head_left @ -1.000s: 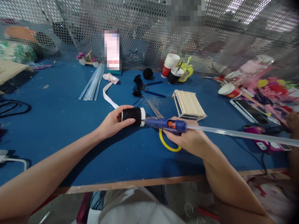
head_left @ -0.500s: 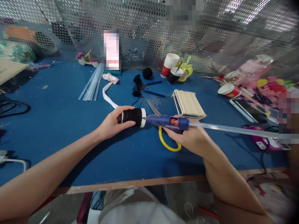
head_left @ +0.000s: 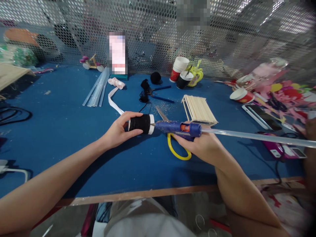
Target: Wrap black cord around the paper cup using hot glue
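Observation:
My left hand is wrapped round a paper cup covered in black yarn, held on its side just above the blue table. My right hand grips a blue hot glue gun, its nozzle touching the cup's white rim. A long clear glue stick juts out of the gun's back to the right. Yellow-handled scissors lie on the table under the gun.
A frame of wooden sticks stands behind the gun. Spare glue sticks, a white ribbon, black yarn, stacked paper cups, a phone and pink craft scraps lie around. A perforated metal screen closes the back.
The cup and the glue gun have risen slightly together; the gun's nozzle stays at the cup's rim. Both hands keep their grip.

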Demonstrator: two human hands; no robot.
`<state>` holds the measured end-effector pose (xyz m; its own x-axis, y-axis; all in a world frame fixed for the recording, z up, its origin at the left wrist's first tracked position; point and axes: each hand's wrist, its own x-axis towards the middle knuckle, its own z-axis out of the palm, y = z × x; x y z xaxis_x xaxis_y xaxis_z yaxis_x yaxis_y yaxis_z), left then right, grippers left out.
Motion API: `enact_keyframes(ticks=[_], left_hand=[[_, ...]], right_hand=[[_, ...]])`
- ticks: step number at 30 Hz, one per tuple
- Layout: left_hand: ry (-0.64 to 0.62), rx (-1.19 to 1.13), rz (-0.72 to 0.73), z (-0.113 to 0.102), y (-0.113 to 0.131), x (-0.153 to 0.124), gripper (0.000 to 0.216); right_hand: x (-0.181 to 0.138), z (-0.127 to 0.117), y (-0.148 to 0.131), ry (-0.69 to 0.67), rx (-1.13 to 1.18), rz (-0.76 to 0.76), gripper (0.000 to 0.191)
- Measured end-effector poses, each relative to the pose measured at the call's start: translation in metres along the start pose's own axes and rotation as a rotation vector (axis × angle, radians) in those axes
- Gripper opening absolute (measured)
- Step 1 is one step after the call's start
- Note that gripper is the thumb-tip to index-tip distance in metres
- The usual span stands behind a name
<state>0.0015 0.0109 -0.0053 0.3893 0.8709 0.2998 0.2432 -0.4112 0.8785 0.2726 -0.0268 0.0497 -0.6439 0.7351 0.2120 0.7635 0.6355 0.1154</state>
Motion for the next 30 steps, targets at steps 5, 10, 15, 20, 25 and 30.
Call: enact_keyframes(ticks=[5,10,15,20,25,30], left_hand=[[0.013,0.019,0.008,-0.0005,0.0002,0.0005,0.045],[0.011,0.079,0.086,-0.0009,0.0005,0.0005,0.044],[0.002,0.125,0.144,-0.0022,-0.0016,0.0011,0.045],[0.002,0.138,0.186,-0.0025,-0.0044,0.0006,0.044],[-0.017,0.159,0.198,-0.003,-0.0035,-0.0008,0.043],[-0.049,0.169,0.215,-0.0038,-0.0012,-0.0013,0.042]], right_hand=[[0.0025,-0.0043,-0.0018,0.02,0.023,-0.024,0.04],[0.0022,-0.0025,-0.001,0.072,-0.072,-0.003,0.037],[0.0023,-0.0043,-0.0014,0.244,-0.299,-0.221,0.036],[0.0021,-0.0006,0.0011,0.364,-0.416,-0.288,0.036],[0.0023,0.0021,0.0054,0.352,-0.354,-0.262,0.03],[0.0027,0.003,0.0072,0.299,-0.246,-0.227,0.028]])
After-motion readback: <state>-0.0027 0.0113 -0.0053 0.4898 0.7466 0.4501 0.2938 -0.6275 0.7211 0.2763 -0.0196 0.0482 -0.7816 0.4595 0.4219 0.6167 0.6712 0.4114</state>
